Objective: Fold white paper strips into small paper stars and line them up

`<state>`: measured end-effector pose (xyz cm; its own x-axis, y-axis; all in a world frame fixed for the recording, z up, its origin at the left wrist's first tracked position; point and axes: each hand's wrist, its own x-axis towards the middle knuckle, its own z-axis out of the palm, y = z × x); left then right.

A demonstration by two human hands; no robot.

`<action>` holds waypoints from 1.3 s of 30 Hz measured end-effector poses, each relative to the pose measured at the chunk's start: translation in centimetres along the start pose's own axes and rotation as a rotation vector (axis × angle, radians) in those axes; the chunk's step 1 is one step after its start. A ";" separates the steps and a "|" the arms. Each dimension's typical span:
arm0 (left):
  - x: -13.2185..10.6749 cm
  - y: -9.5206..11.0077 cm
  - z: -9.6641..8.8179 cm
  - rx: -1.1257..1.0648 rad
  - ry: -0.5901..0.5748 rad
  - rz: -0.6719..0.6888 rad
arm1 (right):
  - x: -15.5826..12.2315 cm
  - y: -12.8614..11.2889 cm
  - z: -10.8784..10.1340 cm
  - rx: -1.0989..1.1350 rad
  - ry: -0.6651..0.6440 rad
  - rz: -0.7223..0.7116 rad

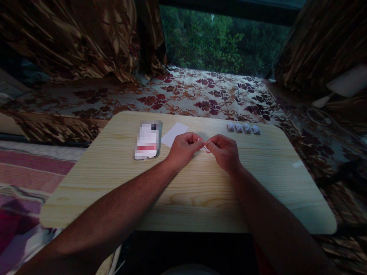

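Over the middle of a light wooden table (186, 198), my left hand (183, 148) and my right hand (223, 151) meet fingertip to fingertip. Both pinch a small pale pink piece of paper (205, 146) between them; most of it is hidden by the fingers. A white paper slip (174, 133) lies just beyond my left hand. A row of several small folded paper shapes (243, 128) sits at the table's far right edge.
A phone (147, 140) lies flat on the table, left of the white slip. A floral cloth (200, 95) covers the surface behind the table. Brown curtains (86, 38) hang on both sides of a window with green trees. A cable (318, 116) lies at the right.
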<state>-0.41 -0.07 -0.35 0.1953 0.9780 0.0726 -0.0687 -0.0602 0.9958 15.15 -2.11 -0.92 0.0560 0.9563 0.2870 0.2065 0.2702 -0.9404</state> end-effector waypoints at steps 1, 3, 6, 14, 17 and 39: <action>0.0 0.0 0.0 0.006 -0.003 0.002 | 0.0 0.0 0.0 0.004 -0.002 0.004; 0.0 -0.1 0.0 0.020 -0.009 0.009 | 0.1 0.1 -0.1 0.012 -0.003 0.011; 0.1 -0.1 -0.1 0.025 -0.007 0.016 | 0.3 0.2 -0.1 0.025 0.014 0.022; 0.2 0.1 -0.1 0.038 -0.035 0.003 | 0.3 0.1 -0.2 0.022 0.029 0.010; 0.0 0.1 0.0 0.056 -0.047 0.001 | 0.2 0.0 -0.2 -0.012 0.013 0.002; 0.3 -0.1 -0.1 -0.104 -0.117 -0.057 | 0.6 0.0 -0.5 0.025 0.064 0.048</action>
<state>-0.42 0.20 -0.46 0.3135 0.9492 0.0282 -0.1544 0.0216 0.9878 15.63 -1.62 -0.62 0.1273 0.9593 0.2522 0.1780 0.2280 -0.9573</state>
